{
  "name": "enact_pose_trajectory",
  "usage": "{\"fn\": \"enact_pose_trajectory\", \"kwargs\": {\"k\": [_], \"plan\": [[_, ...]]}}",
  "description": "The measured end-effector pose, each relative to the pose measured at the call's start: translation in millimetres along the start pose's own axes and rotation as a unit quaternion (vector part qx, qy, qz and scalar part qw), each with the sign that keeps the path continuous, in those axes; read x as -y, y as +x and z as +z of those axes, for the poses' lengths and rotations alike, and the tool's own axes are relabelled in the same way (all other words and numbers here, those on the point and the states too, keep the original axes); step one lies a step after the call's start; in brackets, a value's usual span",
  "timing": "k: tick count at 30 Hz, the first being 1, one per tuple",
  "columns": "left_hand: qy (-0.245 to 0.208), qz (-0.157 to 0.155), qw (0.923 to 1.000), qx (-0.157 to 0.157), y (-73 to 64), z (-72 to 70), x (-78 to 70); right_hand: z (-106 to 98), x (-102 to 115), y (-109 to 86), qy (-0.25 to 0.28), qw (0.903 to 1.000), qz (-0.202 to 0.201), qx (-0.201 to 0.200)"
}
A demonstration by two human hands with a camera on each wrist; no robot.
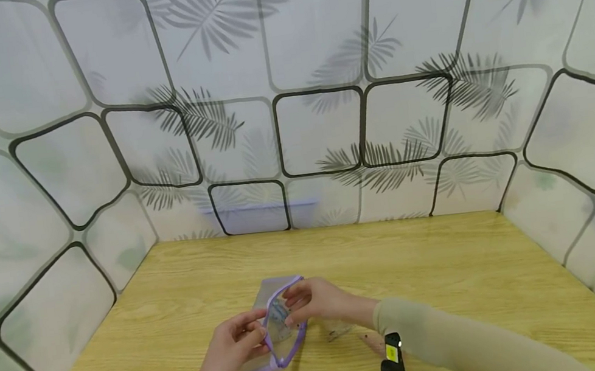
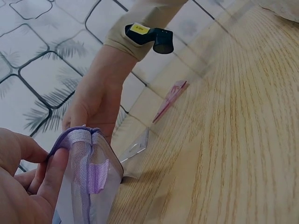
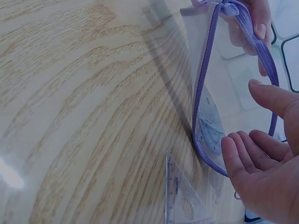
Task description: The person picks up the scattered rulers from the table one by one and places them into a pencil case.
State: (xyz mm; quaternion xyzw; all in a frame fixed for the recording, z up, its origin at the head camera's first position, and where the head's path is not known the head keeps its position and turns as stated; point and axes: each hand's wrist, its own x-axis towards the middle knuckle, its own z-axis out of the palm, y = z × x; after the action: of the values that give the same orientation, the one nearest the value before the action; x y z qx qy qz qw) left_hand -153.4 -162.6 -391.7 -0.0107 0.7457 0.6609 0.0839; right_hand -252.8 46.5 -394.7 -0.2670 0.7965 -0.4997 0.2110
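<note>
My left hand pinches the rim of a translucent zip pouch with purple edging, and the mouth gapes toward the right. In the left wrist view, thumb and finger grip the pouch's purple zipper edge. A clear protractor with bluish markings lies inside the pouch. My right hand is at the open mouth, fingers loosely bent with nothing between them. A clear set square lies on the table just below that hand. Farther to the right is a pink-tinted set square.
The wooden table spreads around the pouch. Leaf-patterned cloth encloses it at the back and both sides. A black wrist camera with a yellow label is on the right sleeve.
</note>
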Motion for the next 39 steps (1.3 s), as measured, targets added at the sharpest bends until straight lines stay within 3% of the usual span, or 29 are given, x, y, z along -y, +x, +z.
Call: {"fn": "enact_pose_trajectory", "kwargs": {"k": [7, 21, 39], "plan": [[-0.007, 0.006, 0.9999, -0.004, -1.8, 0.2, -0.7, -5.1, -6.8, -3.0, -0.005, 0.9997, -0.023, -0.01], [-0.009, 0.014, 0.9998, -0.005, -2.2, 2.3, 2.4, -17.5, -16.8, -14.5, 0.006, 0.9994, -0.023, -0.027], [-0.004, 0.003, 1.0, -0.006, -1.5, 1.8, 3.9, -25.3, -20.2, -27.3, -0.055, 0.9973, -0.034, -0.035]]}}
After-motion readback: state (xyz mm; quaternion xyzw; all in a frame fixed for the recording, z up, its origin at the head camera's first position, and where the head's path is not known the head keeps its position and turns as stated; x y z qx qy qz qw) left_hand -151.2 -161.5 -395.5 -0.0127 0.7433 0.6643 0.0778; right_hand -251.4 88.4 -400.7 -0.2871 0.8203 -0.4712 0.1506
